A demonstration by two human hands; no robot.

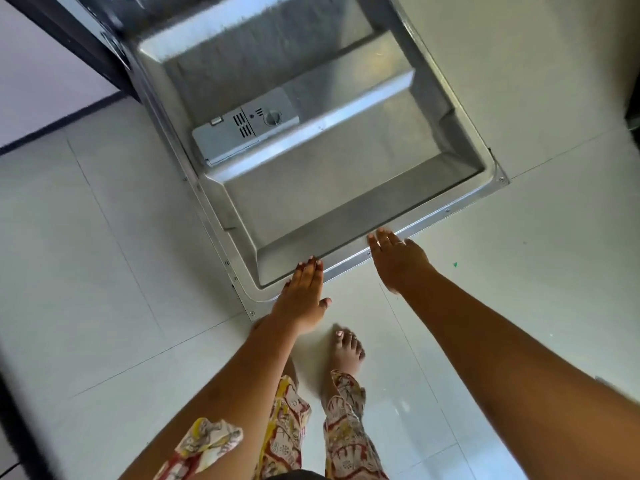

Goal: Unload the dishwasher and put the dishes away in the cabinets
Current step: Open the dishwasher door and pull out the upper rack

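The dishwasher door [346, 202] lies open and flat below me, its steel inner face up, with a grey detergent dispenser [242, 128] on it. My left hand [303, 296] lies flat with straight fingers on the door's near rim, close to its left corner. My right hand [398, 258] reaches to the same rim further right, fingers straight, fingertips at the metal edge. Neither hand holds anything. No dishes or racks show; the dishwasher's inside is cut off at the top.
Pale floor tiles [104, 254] surround the door. My bare feet [348, 351] stand just short of the door's near edge. A dark cabinet base [69, 39] runs at the upper left, and another dark edge [633, 109] shows at the far right.
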